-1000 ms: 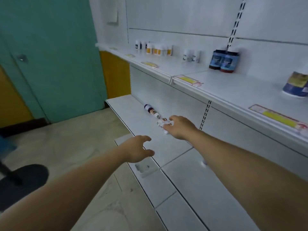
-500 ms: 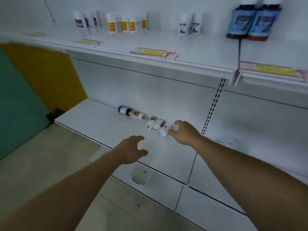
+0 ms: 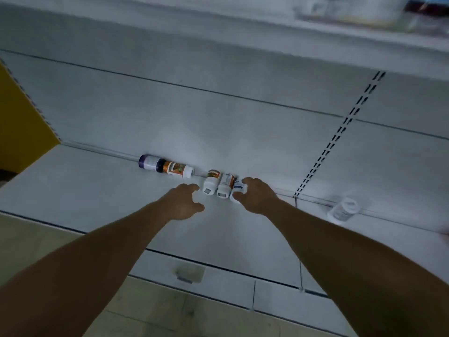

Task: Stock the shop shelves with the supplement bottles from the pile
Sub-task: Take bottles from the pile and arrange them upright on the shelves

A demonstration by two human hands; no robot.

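**Around the shelving**

A yellow wall panel (image 3: 19, 122) stands at the far left. Beige floor tiles (image 3: 170, 312) run along the near edge. A dark slotted upright strip (image 3: 340, 132) climbs the white back panel (image 3: 194, 113) at the right.

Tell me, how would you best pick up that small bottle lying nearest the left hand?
Probably by its body, just behind the white cap. The small bottle lies on its side, cap toward the person, with another bottle close against its right flank. So the left hand should come from above and the open left side, thumb and fingers pinching across its width.
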